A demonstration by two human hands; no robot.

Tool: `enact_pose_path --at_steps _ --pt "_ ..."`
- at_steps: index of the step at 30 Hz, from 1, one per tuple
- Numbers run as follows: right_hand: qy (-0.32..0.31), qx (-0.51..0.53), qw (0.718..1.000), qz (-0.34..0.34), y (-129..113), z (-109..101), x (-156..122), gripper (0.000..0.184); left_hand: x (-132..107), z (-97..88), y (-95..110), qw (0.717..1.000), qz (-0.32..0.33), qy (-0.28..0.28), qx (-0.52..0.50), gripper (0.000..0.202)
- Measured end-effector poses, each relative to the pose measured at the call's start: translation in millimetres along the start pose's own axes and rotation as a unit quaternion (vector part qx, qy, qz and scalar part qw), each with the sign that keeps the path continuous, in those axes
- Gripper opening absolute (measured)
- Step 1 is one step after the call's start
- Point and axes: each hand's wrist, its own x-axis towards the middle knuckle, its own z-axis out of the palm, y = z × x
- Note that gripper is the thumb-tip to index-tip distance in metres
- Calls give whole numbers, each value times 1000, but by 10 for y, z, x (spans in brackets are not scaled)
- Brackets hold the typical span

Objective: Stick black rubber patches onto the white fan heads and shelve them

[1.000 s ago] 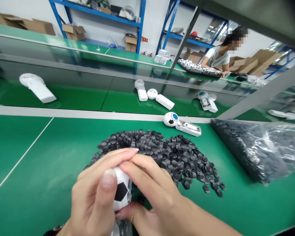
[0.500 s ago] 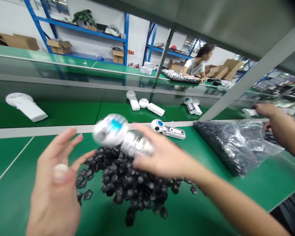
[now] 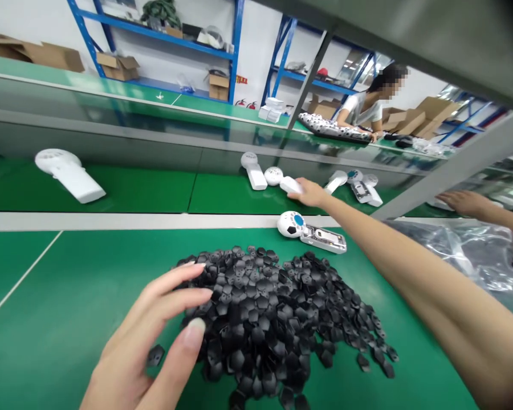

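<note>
Right fingers (image 3: 304, 184) around white handle (image 3: 289, 185)

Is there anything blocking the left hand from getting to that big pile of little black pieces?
No, nothing visible blocks it. The open left hand is right by the left edge of the pile of black pieces, though I can't tell whether it's touching them.

Shows deep green across the tabletop (image 3: 89, 285), crossed by a thin white line (image 3: 23, 277). Turns black throughout the heap of pentagonal pieces (image 3: 260, 319). Shows white on the ball-headed device (image 3: 313, 234), marked with a black pentagon (image 3: 291, 230) and blue disc (image 3: 298, 220). Reads plain white on the handle (image 3: 289, 185) at the right hand (image 3: 311, 192). Runs blue along the shelving (image 3: 236, 45).
</note>
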Motion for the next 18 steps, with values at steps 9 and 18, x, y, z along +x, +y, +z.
enact_pose_path --at_steps 9,18 --pt "-263 247 930 -71 -1178 -188 -1521 67 167 12 230 931 -98 26 -352 93" --pt "-127 -31 955 -266 -1140 304 -2215 25 -31 -114 586 883 -127 15 -452 42"
